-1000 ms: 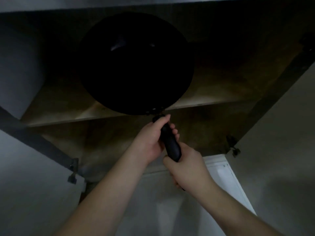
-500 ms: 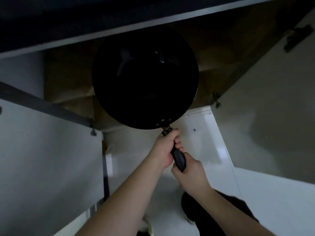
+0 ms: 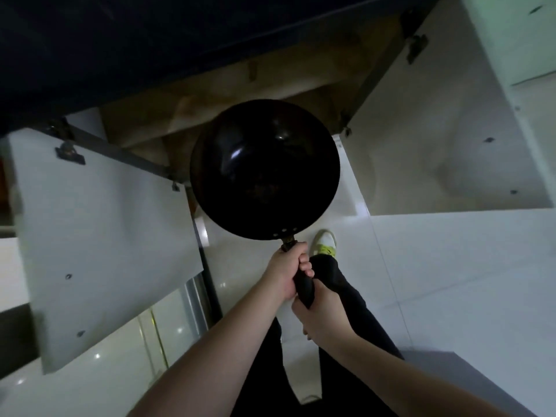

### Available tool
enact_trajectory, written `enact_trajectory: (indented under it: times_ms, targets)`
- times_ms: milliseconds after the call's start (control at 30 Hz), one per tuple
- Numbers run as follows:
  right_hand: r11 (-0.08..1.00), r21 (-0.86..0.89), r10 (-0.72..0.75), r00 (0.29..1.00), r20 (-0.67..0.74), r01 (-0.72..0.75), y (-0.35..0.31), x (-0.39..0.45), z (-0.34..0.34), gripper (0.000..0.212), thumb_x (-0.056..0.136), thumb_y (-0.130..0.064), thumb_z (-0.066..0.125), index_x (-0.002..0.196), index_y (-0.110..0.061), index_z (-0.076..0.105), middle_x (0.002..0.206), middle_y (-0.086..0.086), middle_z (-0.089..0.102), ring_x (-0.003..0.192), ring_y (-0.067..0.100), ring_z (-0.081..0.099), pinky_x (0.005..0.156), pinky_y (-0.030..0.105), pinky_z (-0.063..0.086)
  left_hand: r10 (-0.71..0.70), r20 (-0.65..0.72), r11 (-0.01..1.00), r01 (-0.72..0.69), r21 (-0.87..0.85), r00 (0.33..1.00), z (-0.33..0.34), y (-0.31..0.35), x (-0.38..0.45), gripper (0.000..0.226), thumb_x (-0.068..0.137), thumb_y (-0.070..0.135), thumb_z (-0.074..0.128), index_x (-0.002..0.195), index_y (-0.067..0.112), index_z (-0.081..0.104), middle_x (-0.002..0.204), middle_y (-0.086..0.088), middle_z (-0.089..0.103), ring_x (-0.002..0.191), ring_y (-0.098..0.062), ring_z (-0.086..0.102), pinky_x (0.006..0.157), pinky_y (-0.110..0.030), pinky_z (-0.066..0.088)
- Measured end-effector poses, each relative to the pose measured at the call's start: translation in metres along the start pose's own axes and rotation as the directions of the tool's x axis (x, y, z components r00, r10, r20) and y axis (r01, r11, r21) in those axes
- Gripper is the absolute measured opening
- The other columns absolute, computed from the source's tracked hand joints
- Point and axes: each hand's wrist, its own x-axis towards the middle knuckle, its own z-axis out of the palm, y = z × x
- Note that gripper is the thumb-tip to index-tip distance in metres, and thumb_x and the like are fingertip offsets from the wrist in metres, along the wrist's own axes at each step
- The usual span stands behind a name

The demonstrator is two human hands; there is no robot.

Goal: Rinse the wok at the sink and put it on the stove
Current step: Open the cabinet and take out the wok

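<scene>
We grip the wok's black handle [image 3: 303, 285] with both hands, our left hand [image 3: 287, 270] curled round it just below the bowl and our right hand [image 3: 320, 314] wrapped round its near end. The black wok [image 3: 264, 170] hangs in the air in front of the open lower cabinet [image 3: 228, 94], between its two open white doors [image 3: 99, 236]. Below it lies the pale floor [image 3: 451, 281], where a white shoe [image 3: 323, 242] shows just right of the handle.
</scene>
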Motion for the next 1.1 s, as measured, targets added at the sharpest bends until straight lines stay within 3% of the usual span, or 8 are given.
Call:
enact_trajectory:
  times_ms: [133, 267, 467, 533, 633, 767, 967, 1100]
  targets:
    - [0.999, 0.046, 0.018, 0.999, -0.028, -0.017, -0.01, -0.059, 0.01, 0.002, 0.082, -0.013, 0.056, 0.082, -0.013, 0.054, 0.067, 0.007, 0.06, 0.05, 0.016, 0.056, 0.049, 0.038, 0.054, 0.0, 0.026, 0.998, -0.002, 0.056, 1.0, -0.01, -0.015, -0.054, 0.028, 0.095, 0.009, 0.054, 0.07, 0.013, 0.043, 0.048, 0.004, 0.04, 0.037, -0.009, 0.035, 0.042, -0.023, 0.034]
    - [0.994, 0.109, 0.007, 0.996, -0.086, 0.002, -0.015, -0.12, 0.026, 0.002, 0.083, -0.01, 0.053, 0.082, -0.012, 0.054, 0.066, 0.008, 0.059, 0.046, 0.016, 0.056, 0.046, 0.032, 0.051, 0.021, 0.072, 0.99, -0.031, 0.134, 0.997, -0.021, -0.032, -0.106, 0.024, 0.095, 0.008, 0.055, 0.073, 0.011, 0.047, 0.048, 0.003, 0.042, 0.037, -0.009, 0.038, 0.043, -0.023, 0.036]
    - [0.994, 0.098, -0.029, 0.977, -0.212, 0.05, -0.005, -0.183, 0.033, 0.004, 0.085, -0.014, 0.055, 0.083, -0.011, 0.056, 0.063, 0.008, 0.061, 0.04, 0.009, 0.055, 0.041, 0.021, 0.045, 0.174, 0.15, 0.906, -0.218, 0.364, 0.973, -0.019, -0.057, -0.173, 0.031, 0.097, 0.018, 0.058, 0.068, 0.007, 0.052, 0.044, -0.001, 0.05, 0.039, -0.014, 0.048, 0.054, -0.029, 0.045]
    - [0.994, 0.085, -0.051, 0.966, -0.253, 0.075, 0.001, -0.198, 0.033, 0.005, 0.086, -0.017, 0.056, 0.086, -0.012, 0.057, 0.069, 0.013, 0.066, 0.043, 0.013, 0.059, 0.041, 0.023, 0.048, 0.222, 0.178, 0.829, -0.281, 0.483, 0.959, -0.016, -0.065, -0.191, 0.037, 0.097, 0.022, 0.056, 0.065, 0.006, 0.052, 0.045, -0.004, 0.055, 0.041, -0.015, 0.055, 0.052, -0.024, 0.048]
    - [0.988, 0.101, -0.082, 0.945, -0.316, 0.119, 0.007, -0.218, 0.029, 0.006, 0.085, -0.02, 0.059, 0.088, -0.015, 0.058, 0.072, 0.014, 0.069, 0.05, 0.018, 0.062, 0.045, 0.027, 0.052, 0.262, 0.206, 0.788, -0.332, 0.518, 0.943, -0.007, -0.074, -0.216, 0.034, 0.097, 0.014, 0.053, 0.065, 0.004, 0.051, 0.052, -0.008, 0.055, 0.04, -0.015, 0.055, 0.04, -0.017, 0.046]
    - [0.978, 0.109, -0.12, 0.909, -0.399, 0.177, 0.01, -0.24, 0.012, 0.009, 0.083, -0.022, 0.061, 0.091, -0.024, 0.06, 0.073, 0.007, 0.069, 0.057, 0.018, 0.064, 0.054, 0.035, 0.055, 0.299, 0.245, 0.751, -0.385, 0.537, 0.922, 0.017, -0.079, -0.236, 0.024, 0.096, 0.018, 0.057, 0.076, 0.005, 0.053, 0.056, -0.004, 0.056, 0.048, -0.017, 0.059, 0.058, -0.03, 0.053]
    - [0.968, 0.134, -0.119, 0.86, -0.496, 0.211, 0.005, -0.253, -0.035, 0.009, 0.081, -0.022, 0.06, 0.089, -0.02, 0.056, 0.073, 0.014, 0.066, 0.059, 0.031, 0.064, 0.055, 0.044, 0.054, 0.386, 0.345, 0.59, -0.517, 0.62, 0.855, 0.075, -0.08, -0.249, 0.022, 0.093, 0.016, 0.062, 0.075, 0.005, 0.054, 0.06, -0.004, 0.055, 0.051, -0.016, 0.056, 0.058, -0.027, 0.048]
    - [0.953, 0.166, -0.12, 0.817, -0.564, 0.255, 0.001, -0.248, -0.08, 0.009, 0.084, -0.016, 0.058, 0.082, -0.023, 0.051, 0.065, 0.003, 0.058, 0.045, 0.009, 0.058, 0.042, 0.022, 0.046, 0.412, 0.408, 0.488, -0.575, 0.657, 0.815, 0.131, -0.077, -0.251, 0.021, 0.09, 0.015, 0.061, 0.072, 0.008, 0.054, 0.059, -0.004, 0.057, 0.056, -0.021, 0.058, 0.061, -0.029, 0.048]
